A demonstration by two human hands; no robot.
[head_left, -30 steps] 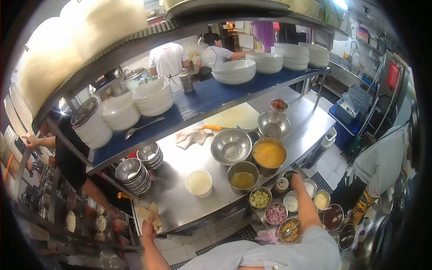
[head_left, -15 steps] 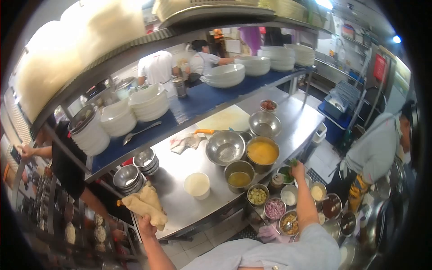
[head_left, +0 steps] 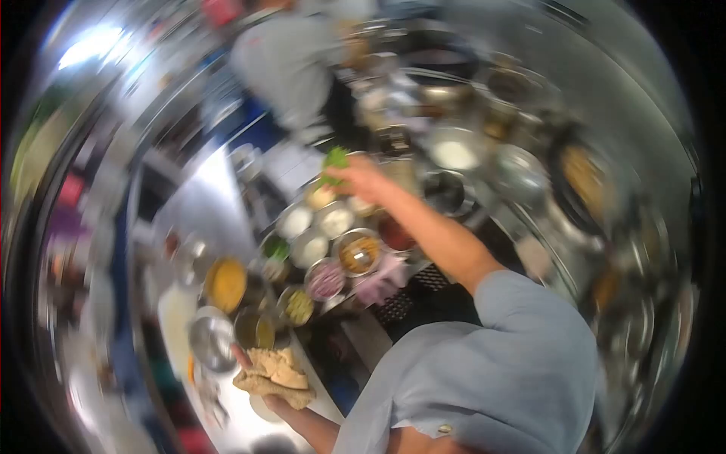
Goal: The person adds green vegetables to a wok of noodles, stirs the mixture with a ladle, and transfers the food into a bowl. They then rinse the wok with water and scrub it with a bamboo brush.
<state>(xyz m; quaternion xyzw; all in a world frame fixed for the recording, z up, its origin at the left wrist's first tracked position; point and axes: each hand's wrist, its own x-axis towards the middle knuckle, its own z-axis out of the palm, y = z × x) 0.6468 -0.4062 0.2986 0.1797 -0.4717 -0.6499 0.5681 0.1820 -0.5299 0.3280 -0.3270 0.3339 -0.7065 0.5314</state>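
While the left hand is cradling a pale beige, folded dough-like piece above the silvery metal tabletop, the right hand is pinching bright green leaves, already gathered, not yet touching the piece.

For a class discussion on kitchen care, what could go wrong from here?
The green leaves stick out of the right hand, so bits might drop into the open bowls nearby. The beige pieces look loosely heaped on the left hand, so one could slip off.
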